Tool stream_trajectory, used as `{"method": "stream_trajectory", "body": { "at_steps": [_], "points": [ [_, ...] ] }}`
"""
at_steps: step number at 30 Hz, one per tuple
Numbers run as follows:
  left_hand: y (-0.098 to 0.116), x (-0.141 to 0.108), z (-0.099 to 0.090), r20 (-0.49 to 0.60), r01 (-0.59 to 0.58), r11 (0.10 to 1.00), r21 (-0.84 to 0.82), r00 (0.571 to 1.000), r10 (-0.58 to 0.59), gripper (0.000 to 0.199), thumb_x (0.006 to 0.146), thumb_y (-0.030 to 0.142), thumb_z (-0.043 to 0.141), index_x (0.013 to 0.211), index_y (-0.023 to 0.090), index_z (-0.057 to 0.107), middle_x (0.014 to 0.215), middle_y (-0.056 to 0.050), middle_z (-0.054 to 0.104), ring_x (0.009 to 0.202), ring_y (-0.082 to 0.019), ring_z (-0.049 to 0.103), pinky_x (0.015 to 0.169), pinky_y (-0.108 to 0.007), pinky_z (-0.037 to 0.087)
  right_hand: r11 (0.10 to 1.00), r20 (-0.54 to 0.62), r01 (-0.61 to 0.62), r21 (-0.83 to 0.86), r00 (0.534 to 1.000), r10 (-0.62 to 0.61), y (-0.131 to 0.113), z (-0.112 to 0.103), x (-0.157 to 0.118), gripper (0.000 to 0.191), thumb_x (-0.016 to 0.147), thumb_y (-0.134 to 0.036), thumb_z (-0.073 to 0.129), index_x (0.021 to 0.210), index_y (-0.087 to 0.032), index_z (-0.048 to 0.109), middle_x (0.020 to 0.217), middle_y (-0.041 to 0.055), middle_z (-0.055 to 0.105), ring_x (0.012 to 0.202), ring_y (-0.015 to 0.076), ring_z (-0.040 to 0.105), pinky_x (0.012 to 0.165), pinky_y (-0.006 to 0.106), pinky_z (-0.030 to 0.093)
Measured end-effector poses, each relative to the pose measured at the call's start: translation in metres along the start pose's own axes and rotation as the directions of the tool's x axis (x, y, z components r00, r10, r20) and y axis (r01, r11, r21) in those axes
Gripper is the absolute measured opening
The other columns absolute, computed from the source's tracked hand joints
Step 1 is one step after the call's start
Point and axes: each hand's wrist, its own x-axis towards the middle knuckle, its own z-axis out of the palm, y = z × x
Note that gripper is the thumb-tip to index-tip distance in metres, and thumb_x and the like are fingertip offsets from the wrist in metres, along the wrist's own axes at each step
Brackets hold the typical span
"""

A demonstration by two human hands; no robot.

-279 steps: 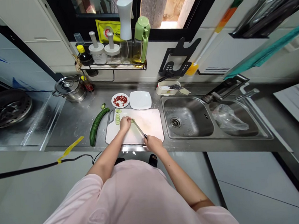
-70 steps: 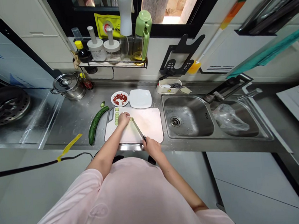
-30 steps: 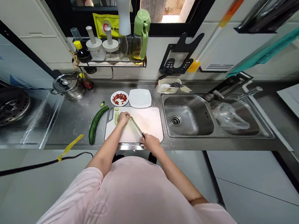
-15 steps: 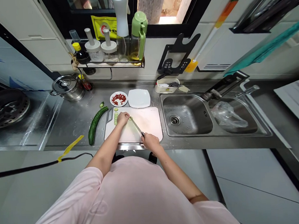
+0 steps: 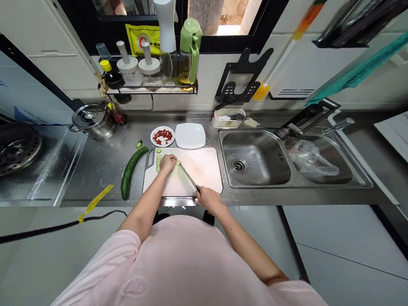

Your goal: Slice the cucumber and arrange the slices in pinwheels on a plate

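A white cutting board (image 5: 201, 172) lies on the steel counter. In my right hand (image 5: 209, 198) is a knife (image 5: 190, 177), its blade pointing up and left across the board. A pale green slice (image 5: 178, 163) is at the blade's tip. My left hand (image 5: 169, 163) is just left of that slice with its fingers pressed together; what they hold, if anything, is too small to name. Several cucumber slices (image 5: 159, 161) lie in a column at the board's left side. Beside the board rests a whole cucumber (image 5: 130, 172).
Behind the board stand a plate with red pieces (image 5: 163, 136) and a white square plate (image 5: 190, 135). A sink (image 5: 256, 158) is on the right, a lidded pot (image 5: 93, 121) on the left. Bottles stand on a wall shelf (image 5: 150, 89).
The knife and my right hand have moved slightly right and down. The slice at the blade's tip shows more fully. My left hand has hardly moved.
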Motion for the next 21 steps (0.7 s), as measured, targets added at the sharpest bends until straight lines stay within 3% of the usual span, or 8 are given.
{"method": "stream_trajectory", "body": {
  "at_steps": [10, 21],
  "points": [
    [0.0, 0.0, 0.0, 0.005, 0.011, 1.0, 0.016, 1.0, -0.011, 0.014, 0.075, 0.026, 0.061, 0.086, 0.025, 0.07, 0.093, -0.002, 0.063, 0.08, -0.015, 0.058, 0.068, -0.025, 0.042, 1.0, -0.028, 0.008, 0.008, 1.0, -0.008, -0.008, -0.002, 0.011, 0.037, 0.094, -0.035, 0.034, 0.108, -0.015, 0.061, 0.104, 0.0146, 0.067, 0.098, 0.0263, 0.063, 0.078, 0.034, 0.044],
    [0.001, -0.003, 0.001, -0.015, -0.008, 0.999, 0.04, 1.0, 0.008, 0.016, 0.076, 0.024, 0.059, 0.087, 0.025, 0.07, 0.095, -0.003, 0.063, 0.084, -0.016, 0.058, 0.072, -0.024, 0.043, 1.0, -0.017, 0.009, -0.012, 1.0, -0.009, 0.001, 0.005, 0.002, 0.036, 0.094, -0.035, 0.035, 0.109, -0.015, 0.06, 0.104, 0.0151, 0.067, 0.098, 0.0244, 0.063, 0.08, 0.032, 0.043]
  ]
}}
